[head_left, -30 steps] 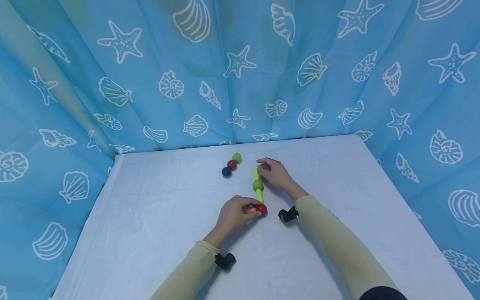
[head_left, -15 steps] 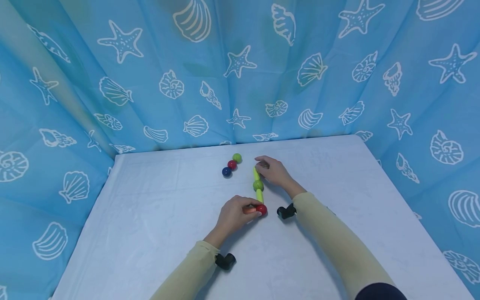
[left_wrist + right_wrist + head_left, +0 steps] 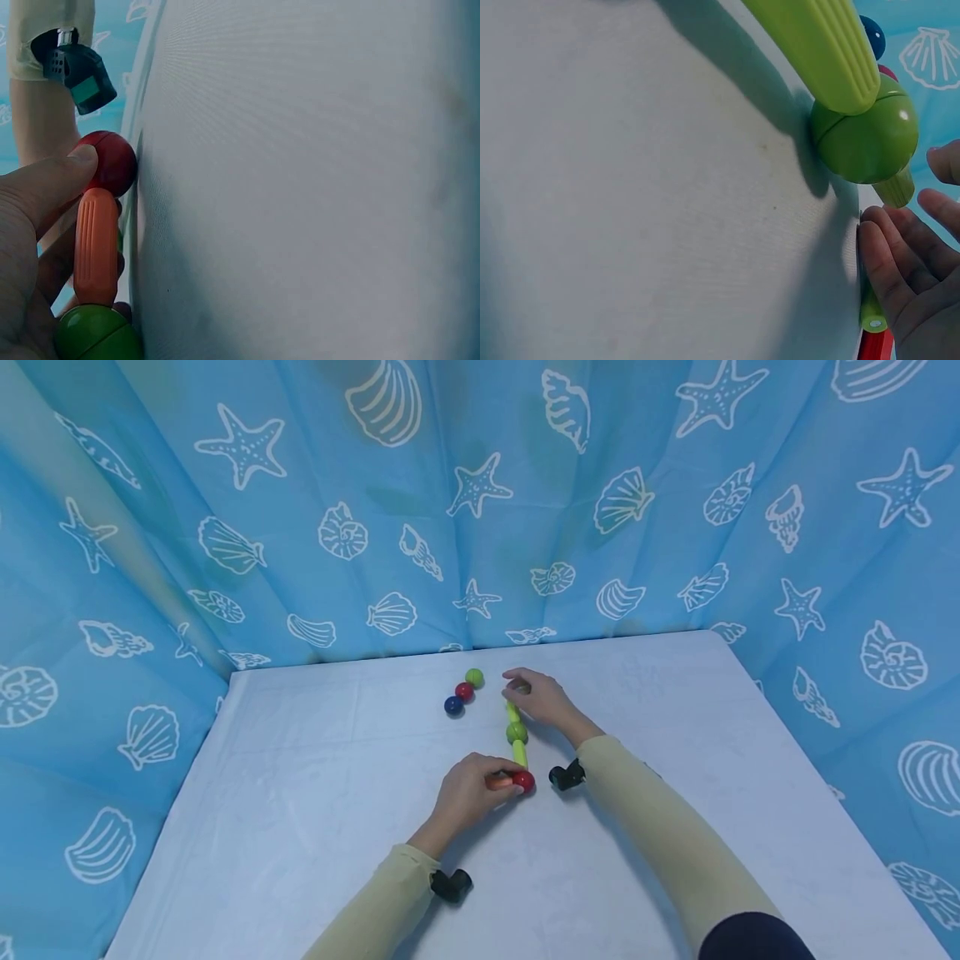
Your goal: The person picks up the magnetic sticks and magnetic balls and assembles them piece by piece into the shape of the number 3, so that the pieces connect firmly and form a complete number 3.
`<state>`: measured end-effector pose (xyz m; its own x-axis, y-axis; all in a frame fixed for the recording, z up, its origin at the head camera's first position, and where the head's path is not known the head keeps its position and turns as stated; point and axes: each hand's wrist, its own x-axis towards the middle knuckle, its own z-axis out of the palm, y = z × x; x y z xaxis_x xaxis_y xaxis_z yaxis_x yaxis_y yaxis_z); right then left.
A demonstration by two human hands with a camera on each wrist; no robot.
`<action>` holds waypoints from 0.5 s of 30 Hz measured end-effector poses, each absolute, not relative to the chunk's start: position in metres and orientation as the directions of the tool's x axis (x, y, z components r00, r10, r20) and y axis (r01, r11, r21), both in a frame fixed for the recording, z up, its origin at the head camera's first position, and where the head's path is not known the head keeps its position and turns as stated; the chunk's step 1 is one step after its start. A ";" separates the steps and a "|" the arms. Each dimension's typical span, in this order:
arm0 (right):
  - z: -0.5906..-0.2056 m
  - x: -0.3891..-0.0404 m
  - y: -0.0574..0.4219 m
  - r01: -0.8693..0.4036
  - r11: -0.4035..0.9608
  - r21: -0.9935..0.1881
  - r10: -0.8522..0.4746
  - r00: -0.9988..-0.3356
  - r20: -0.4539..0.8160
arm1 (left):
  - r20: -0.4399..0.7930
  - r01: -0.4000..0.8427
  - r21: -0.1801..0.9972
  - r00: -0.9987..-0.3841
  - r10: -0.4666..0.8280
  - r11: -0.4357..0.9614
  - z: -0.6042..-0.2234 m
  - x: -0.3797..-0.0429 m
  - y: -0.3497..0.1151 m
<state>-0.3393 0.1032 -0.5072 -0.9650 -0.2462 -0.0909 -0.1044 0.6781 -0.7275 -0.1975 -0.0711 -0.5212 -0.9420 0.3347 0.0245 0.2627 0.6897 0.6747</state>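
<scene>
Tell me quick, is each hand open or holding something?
Left hand: closed, pinching the nearer red ball.
Right hand: open, by the far yellow-green stick.

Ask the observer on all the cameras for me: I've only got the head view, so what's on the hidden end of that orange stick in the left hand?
Observer: The left wrist view shows a green ball there, at the opposite end of the orange stick from the red ball that the left hand pinches.

Operator: Okay, and is there anything near the right hand that I'm missing?

Observer: Yes, the right wrist view shows a red piece just past the right hand, next to the end of a green stick. Only part of it shows, so I can't say whether the hand holds it.
</scene>
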 end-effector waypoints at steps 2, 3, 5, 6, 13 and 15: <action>-0.506 -0.341 0.102 -0.101 0.679 -0.727 -0.249 -0.964 -0.098 | 0.025 0.264 0.672 -0.942 0.335 0.692 -0.523 -0.198 -0.071; -0.506 -0.342 0.101 -0.103 0.684 -0.722 -0.250 -0.963 -0.100 | 0.025 0.266 0.671 -0.941 0.337 0.692 -0.523 -0.198 -0.071; -0.505 -0.345 0.099 -0.107 0.687 -0.719 -0.260 -0.960 -0.105 | 0.024 0.266 0.673 -0.940 0.340 0.690 -0.524 -0.199 -0.072; -0.505 -0.347 0.098 -0.110 0.690 -0.715 -0.265 -0.958 -0.108 | 0.023 0.267 0.674 -0.939 0.342 0.689 -0.524 -0.199 -0.072; -0.507 -0.360 0.092 -0.137 0.696 -0.705 -0.305 -0.945 -0.118 | 0.032 0.277 0.684 -0.936 0.351 0.675 -0.525 -0.199 -0.073; -0.508 -0.363 0.090 -0.142 0.694 -0.706 -0.315 -0.941 -0.120 | 0.032 0.278 0.683 -0.935 0.352 0.675 -0.525 -0.200 -0.073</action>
